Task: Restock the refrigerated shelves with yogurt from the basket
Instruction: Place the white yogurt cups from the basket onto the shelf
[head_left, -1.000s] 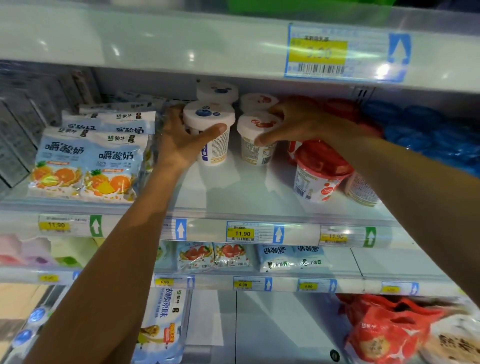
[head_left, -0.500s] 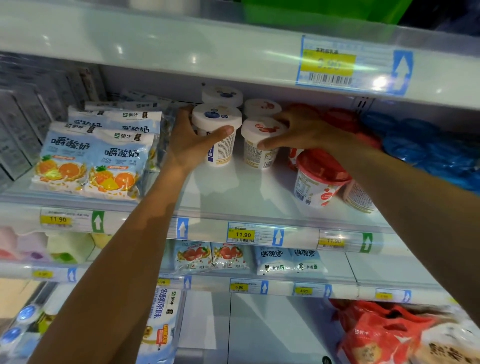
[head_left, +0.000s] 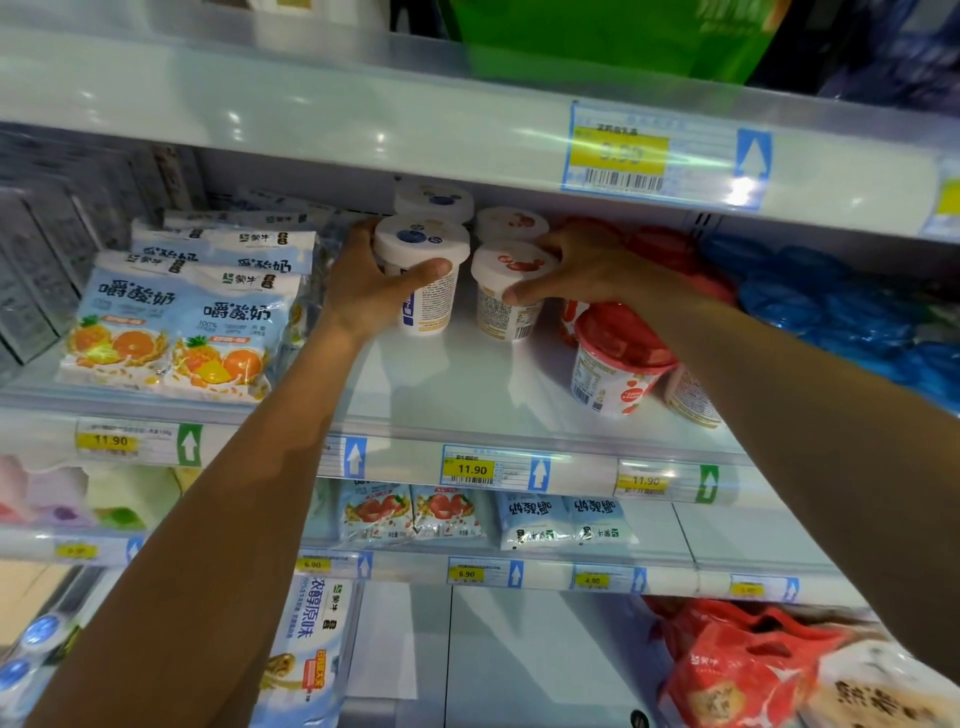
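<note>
Two yogurt cups are held toward the back of the middle shelf (head_left: 457, 400). The blueberry-lidded cup (head_left: 422, 241) is gripped by the left hand (head_left: 371, 296), with the thumb laid across its front and the fingers curled behind it. The strawberry-lidded cup (head_left: 511, 265) is gripped by the right hand (head_left: 592, 270), with the thumb pressed on the near wall and the fingers reaching over the far rim. Both cups are seen upright, side by side with a narrow gap between them. Each stands just in front of a like-lidded cup of the rear row (head_left: 434, 200). Their bases appear to rest on the shelf.

The step in hand is judged to be the seating and squaring of these two cups. Each should be kept in its own flavour column and eased back until it meets the cup behind. Small print and barcodes are turned outward, so a twist toward the front label may be wanted before release. The fingers behind the cups are best drawn out sideways, so that the rear row is not knocked. Care is also needed where the right forearm passes over the tilted red-lidded tubs (head_left: 618, 358). The orange pouches (head_left: 171, 332) lie close beside the left hand. The basket is not in view.
</note>
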